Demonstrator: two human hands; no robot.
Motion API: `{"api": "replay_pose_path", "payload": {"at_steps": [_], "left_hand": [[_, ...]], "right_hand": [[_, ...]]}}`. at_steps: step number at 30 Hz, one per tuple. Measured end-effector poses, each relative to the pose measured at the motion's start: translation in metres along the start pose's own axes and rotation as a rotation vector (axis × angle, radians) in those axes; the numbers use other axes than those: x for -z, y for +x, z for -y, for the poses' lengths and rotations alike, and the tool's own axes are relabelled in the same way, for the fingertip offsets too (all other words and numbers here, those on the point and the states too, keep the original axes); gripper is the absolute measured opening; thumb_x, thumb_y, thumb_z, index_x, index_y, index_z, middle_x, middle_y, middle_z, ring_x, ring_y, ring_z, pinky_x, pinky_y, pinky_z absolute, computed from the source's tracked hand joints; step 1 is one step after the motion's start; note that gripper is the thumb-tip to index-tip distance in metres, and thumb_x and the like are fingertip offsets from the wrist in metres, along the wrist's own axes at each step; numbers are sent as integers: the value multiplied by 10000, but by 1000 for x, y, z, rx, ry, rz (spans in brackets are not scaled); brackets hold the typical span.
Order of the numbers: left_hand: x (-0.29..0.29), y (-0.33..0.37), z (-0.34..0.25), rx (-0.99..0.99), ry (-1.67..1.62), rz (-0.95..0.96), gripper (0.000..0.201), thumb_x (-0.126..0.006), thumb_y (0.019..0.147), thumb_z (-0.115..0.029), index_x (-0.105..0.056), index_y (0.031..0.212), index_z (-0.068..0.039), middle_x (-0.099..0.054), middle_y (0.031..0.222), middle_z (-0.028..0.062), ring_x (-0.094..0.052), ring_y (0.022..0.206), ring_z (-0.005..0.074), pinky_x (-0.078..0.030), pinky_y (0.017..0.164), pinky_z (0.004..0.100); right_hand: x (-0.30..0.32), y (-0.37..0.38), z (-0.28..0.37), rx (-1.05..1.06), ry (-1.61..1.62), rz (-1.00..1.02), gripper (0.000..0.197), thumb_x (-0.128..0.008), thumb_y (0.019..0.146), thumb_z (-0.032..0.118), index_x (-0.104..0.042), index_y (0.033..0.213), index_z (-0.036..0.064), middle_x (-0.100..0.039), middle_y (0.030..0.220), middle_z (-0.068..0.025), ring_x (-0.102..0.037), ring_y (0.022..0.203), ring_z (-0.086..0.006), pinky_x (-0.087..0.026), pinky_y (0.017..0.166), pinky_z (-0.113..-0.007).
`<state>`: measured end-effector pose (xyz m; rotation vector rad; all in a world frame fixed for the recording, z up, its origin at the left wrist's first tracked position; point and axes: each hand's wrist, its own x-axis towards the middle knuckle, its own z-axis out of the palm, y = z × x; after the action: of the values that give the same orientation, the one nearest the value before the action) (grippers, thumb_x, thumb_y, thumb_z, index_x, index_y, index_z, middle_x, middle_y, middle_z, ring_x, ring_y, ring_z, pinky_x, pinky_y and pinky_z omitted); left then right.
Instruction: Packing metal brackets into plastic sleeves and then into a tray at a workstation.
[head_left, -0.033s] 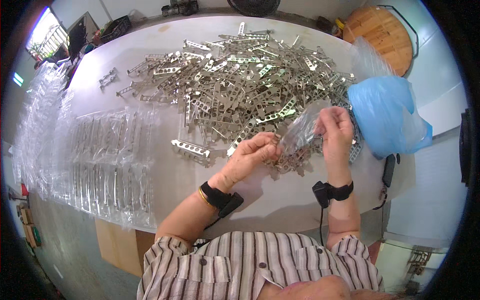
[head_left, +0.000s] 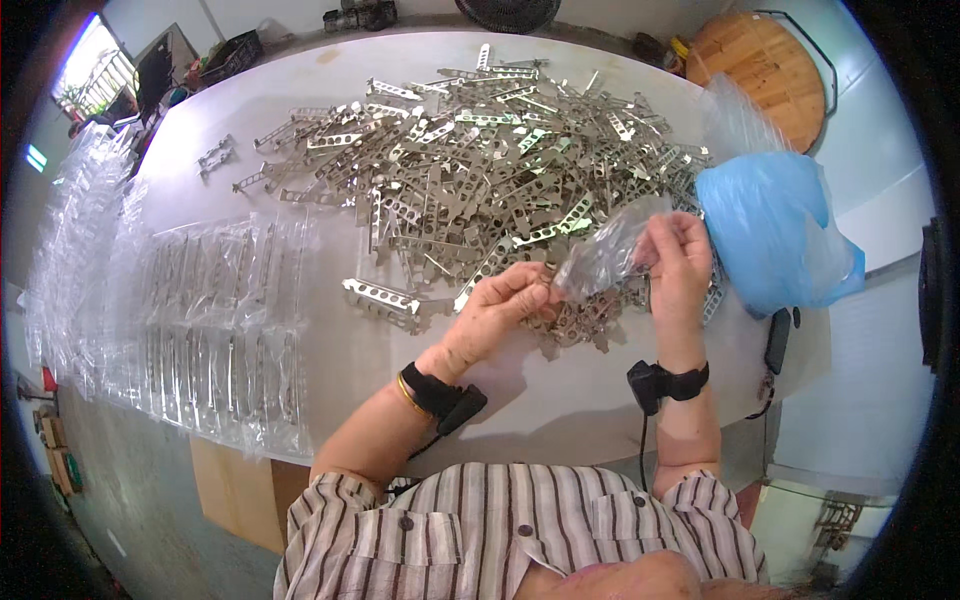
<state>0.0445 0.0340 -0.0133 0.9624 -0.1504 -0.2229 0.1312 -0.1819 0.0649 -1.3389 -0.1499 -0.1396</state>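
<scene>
A small clear plastic bag [head_left: 603, 262] is stretched at a slant between my hands, above the near right part of a heap of metal strips. My right hand [head_left: 678, 262] pinches its upper right end. At the lower left end, my left hand [head_left: 508, 304] is closed, with thumb and fingers together against the plastic. A small dark edge shows at those fingertips, too little to name. The heap of perforated metal strips [head_left: 470, 160] spreads over the table behind my hands. One shiny strip with round holes [head_left: 381, 296] lies apart, left of my left hand.
Filled clear bags [head_left: 215, 330] lie in rows on the left of the white table [head_left: 345, 375], with more plastic bags [head_left: 75, 250] piled beyond. A blue plastic bag [head_left: 765, 230] bulges at the right, beside my right hand. Below the near edge is a cardboard box [head_left: 235, 490].
My right hand has shifted slightly to the right and the clear bag has moved a little with it. My left hand is almost where it was.
</scene>
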Motion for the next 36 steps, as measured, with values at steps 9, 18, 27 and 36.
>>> {"api": "replay_pose_path", "payload": {"at_steps": [9, 18, 27, 36], "left_hand": [[0, 0, -2, 17, -14, -14, 222, -572, 1034, -192, -668, 1133, -18, -662, 1183, 49, -630, 1008, 148, -522, 904, 309], [2, 1, -1, -29, -38, -100, 206, -568, 1038, -219, -664, 1062, -37, -665, 1076, 29, -620, 985, 134, -507, 893, 296], [0, 0, -3, -40, -36, -112, 220, -562, 1041, -213, -669, 1067, -23, -667, 1118, 50, -619, 1037, 144, -518, 886, 310], [1, -1, -3, -79, -39, -139, 222, -564, 1039, -201, -682, 1086, -20, -681, 1104, 68, -643, 1016, 165, -529, 861, 311]], "right_hand": [[-4, -6, -2, 85, -56, -26, 135, -642, 985, 115, -538, 1039, 48, -627, 825, -43, -612, 699, -113, -547, 649, -275], [-7, -19, 0, 159, -128, -32, 136, -632, 988, 106, -515, 1041, 59, -630, 819, -46, -619, 703, -111, -561, 664, -282], [-8, -22, 0, 250, -201, -56, 125, -621, 991, 81, -505, 1026, 52, -631, 819, -53, -630, 713, -109, -563, 672, -272], [-9, -21, 2, 308, -251, -94, 126, -620, 995, 87, -506, 1030, 45, -625, 828, -53, -634, 728, -107, -576, 678, -278]]}}
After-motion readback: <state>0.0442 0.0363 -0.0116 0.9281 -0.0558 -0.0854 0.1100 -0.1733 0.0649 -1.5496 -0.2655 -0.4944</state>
